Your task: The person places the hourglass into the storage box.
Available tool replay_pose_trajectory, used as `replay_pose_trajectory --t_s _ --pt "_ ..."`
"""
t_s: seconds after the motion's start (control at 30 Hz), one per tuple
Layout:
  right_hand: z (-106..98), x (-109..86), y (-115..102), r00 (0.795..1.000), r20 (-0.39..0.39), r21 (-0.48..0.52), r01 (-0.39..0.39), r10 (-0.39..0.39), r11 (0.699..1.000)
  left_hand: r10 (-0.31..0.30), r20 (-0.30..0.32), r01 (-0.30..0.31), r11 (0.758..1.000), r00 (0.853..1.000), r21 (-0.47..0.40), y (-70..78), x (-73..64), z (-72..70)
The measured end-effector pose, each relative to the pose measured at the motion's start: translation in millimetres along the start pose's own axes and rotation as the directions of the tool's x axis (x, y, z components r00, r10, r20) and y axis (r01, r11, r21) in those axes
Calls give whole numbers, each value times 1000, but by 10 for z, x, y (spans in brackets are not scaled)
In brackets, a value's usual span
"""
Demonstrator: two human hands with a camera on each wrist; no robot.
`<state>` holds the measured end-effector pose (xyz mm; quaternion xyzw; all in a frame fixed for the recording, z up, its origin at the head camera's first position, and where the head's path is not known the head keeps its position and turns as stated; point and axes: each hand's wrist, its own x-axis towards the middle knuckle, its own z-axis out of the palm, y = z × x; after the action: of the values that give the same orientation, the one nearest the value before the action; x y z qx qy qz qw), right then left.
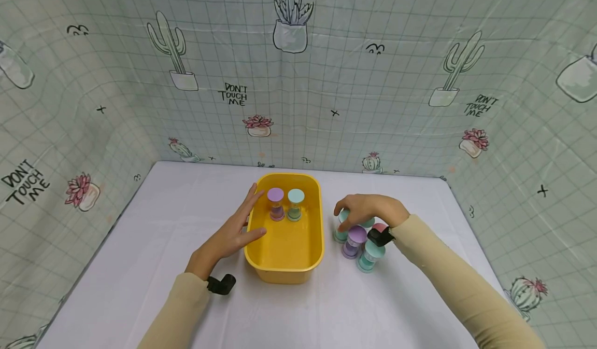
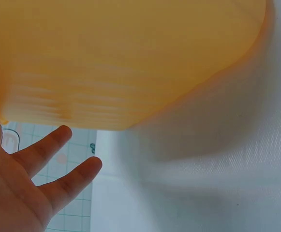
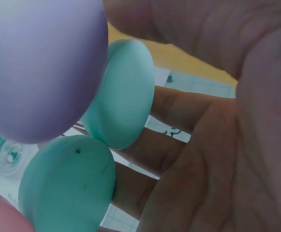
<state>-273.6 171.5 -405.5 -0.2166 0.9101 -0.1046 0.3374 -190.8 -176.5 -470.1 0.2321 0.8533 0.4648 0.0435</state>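
Note:
A yellow plastic tub (image 1: 284,255) stands on the table with a purple hourglass (image 1: 276,195) and a teal hourglass (image 1: 296,196) upright at its far end. My left hand (image 1: 228,239) is at the tub's left side, fingers spread, thumb over the rim. To the right of the tub, my right hand (image 1: 366,208) reaches over a cluster of hourglasses and has its thumb and fingers around a teal hourglass (image 1: 340,235). The right wrist view shows that hourglass's round teal cap (image 3: 128,92) in front of the fingers.
Close by the right hand stand a purple hourglass (image 1: 356,235), another teal hourglass (image 1: 373,251) in front and a pink-capped hourglass (image 1: 379,227) partly hidden by the wrist camera (image 1: 381,236). A grid-patterned cloth (image 1: 326,79) surrounds the white table (image 1: 196,198).

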Motion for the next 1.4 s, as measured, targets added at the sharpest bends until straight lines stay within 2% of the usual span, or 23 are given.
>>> replay_pose_trajectory --t_s 0.9,1.23,1.4 --pt "-32 38 -35 999 14 -31 48 -47 998 10 4 -10 1000 1000 8 -31 7 12" --pt "-200 -41 -84 998 -9 1 56 -56 998 10 -4 -10 1000 1000 7 -20 4 7" --pt "-321 -100 -131 995 -36 5 97 -97 995 9 -6 -9 1000 1000 6 -26 4 4"
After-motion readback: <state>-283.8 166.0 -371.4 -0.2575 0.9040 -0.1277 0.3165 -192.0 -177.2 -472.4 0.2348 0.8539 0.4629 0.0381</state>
